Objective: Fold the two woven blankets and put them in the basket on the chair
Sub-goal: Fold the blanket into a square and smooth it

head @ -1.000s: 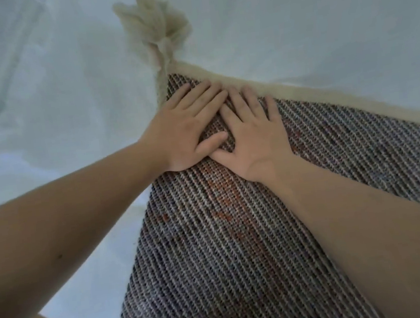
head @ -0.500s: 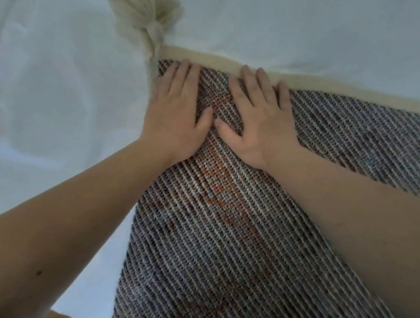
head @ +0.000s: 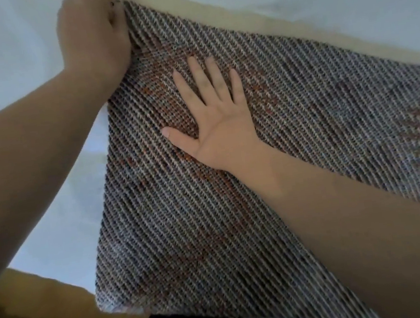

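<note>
A: Item one, nearest us: woven blanket, grey with rust patches, its near edge overhanging the bed's brown side.

B: Item two: our right hand, fingers straight and spread, pressing flat mid-cloth. Item three, farther: our left hand, fingers curled, gripping the far corner.

A: Risk, we judge: if the flat hand lifts early, the layers may slide askew.

B: Margins: white sheet bare to the left and beyond the cream border. Basket, chair and second blanket not in view.
</note>
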{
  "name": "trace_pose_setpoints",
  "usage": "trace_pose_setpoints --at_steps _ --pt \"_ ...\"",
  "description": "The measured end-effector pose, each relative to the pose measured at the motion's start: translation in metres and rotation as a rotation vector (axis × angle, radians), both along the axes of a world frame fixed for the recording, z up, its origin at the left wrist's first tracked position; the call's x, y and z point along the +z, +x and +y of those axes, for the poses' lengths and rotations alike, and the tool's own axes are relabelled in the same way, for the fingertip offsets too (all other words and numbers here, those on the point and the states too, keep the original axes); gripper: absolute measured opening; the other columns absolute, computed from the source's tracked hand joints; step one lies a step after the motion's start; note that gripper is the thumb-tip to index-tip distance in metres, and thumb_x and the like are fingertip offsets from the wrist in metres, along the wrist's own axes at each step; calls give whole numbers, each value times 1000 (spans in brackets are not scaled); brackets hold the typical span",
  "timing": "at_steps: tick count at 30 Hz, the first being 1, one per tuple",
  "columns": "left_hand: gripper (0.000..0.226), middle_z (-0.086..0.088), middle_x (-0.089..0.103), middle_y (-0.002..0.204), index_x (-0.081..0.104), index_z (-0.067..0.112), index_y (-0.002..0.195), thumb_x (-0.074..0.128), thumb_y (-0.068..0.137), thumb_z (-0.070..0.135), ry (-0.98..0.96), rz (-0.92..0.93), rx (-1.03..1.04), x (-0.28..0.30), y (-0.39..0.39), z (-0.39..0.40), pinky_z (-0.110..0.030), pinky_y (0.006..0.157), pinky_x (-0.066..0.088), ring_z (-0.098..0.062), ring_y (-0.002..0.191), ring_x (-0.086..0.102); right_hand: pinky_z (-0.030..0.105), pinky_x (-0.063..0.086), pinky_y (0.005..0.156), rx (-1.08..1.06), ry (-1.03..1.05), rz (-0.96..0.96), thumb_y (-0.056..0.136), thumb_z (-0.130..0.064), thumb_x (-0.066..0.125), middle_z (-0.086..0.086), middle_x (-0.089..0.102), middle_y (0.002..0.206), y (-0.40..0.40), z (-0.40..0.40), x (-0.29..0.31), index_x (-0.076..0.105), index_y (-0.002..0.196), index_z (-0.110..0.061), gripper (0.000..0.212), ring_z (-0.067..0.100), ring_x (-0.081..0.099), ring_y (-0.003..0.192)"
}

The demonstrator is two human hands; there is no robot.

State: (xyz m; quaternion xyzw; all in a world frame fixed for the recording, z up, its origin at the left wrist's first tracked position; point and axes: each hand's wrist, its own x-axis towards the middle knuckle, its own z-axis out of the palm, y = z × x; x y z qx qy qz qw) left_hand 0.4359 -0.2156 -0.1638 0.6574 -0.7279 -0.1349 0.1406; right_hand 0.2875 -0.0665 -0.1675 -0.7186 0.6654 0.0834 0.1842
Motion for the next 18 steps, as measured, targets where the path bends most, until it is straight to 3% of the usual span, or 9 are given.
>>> trace_pose_setpoints --at_steps 2,5,10,12,14,16,18 --pt "43 -17 59 117 54 5 118 39 97 39 17 60 -9 3 -1 12 -35 87 38 -31 107 55 54 -10 119 -11 -9 18 89 -78 9 6 -17 164 2 7 -1 -8 158 -24 89 27 -19 150" --pt "60 -7 48 140 38 14 145 50 96 47 176 154 -34 12 7 49 -28 102 37 -22 127 48 55 -8 120 -48 -45 36 90 -77 10 9 -13 165 4 14 2 -4 158 -23 88 30 -15 151" --pt "65 -2 50 142 28 18 152 54 98 41 355 143 -91 27 53 157 -37 98 45 -22 121 56 54 -4 121 -9 -67 -39 93 -72 20 12 -2 166 27 55 6 6 159 -20 85 33 -5 152" --pt "67 0 57 136 25 22 153 58 97 38 460 161 -60 30 67 196 -34 89 50 -17 108 63 54 -1 121 40 -84 -73 95 -68 26 12 7 165 45 82 1 15 158 -18 82 34 3 152" --pt "66 7 64 116 25 27 149 63 96 38 584 247 63 32 80 221 -25 73 55 -1 87 67 55 4 121 51 -137 -113 96 -65 33 14 18 163 58 103 -3 28 156 -16 77 35 13 151" --pt "57 15 64 103 35 24 140 67 94 37 688 361 199 31 89 232 -18 64 57 7 77 67 56 6 120 54 -169 -135 96 -64 36 14 23 161 67 116 -7 34 154 -16 75 35 17 150" --pt "42 15 68 97 52 20 124 71 91 38 765 395 251 29 100 237 -19 66 58 9 78 68 56 6 120 80 -167 -142 95 -64 37 13 24 161 76 122 -7 35 153 -16 76 35 18 150"
